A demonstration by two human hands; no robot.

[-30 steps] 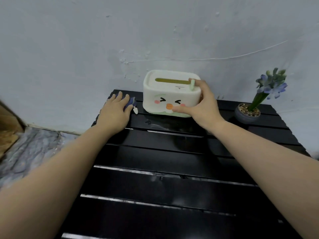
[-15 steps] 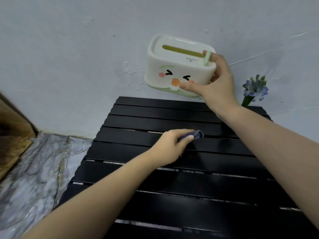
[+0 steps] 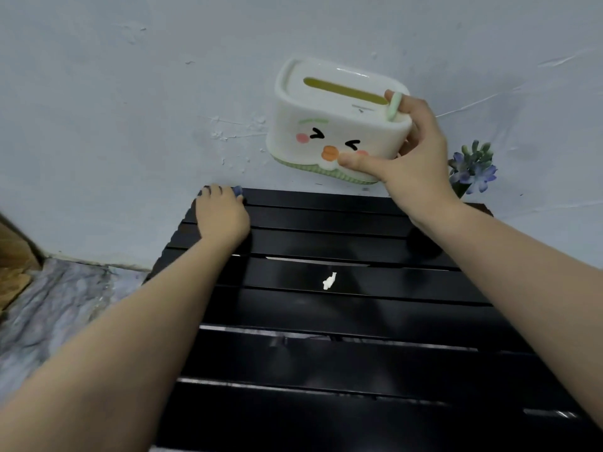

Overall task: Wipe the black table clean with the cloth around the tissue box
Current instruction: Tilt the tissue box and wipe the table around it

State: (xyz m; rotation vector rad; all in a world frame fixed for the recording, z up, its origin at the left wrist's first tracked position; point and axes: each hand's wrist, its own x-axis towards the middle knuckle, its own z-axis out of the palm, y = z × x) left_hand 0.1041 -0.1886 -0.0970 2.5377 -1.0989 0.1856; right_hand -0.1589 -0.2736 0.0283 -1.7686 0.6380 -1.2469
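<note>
While the right hand holds the white rounded plastic tissue box with its cartoon face lifted clear of the black slatted table, thumb pressed on the front and fingers wrapped behind the far end, the spot where a box would stand lies bare and open to wiping. The box hangs tilted in front of the pale wall, above the table's far edge, apparently so the cloth can pass under it. The left hand lies flat at the far left corner, fingers together and pressed down on the small blue cloth, of which only a sliver shows past the fingertips. A small white scrap lies on a middle slat, well apart from the cloth, and probably needs sweeping off. A purple artificial flower stands at the far right, just behind the right wrist.
</note>
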